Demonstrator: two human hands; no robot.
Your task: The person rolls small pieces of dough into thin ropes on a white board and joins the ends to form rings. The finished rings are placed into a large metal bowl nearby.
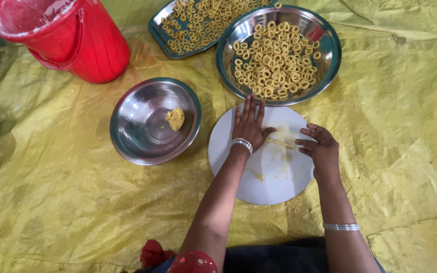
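The left hand (249, 126) lies flat, fingers straight, on the round white board (274, 187). The right hand (318, 145) (fingers curled) touches a thin dough strip (280, 143).

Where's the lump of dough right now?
In the head view, the yellow dough lump lies inside the steel bowl, left of the white round board and below the red bucket.

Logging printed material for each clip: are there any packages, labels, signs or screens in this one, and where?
None in view: no package, label, sign or screen.
Only plain ware shows, such as the red plastic bucket at upper left and the round white board under both hands, all on the yellow plastic sheet.
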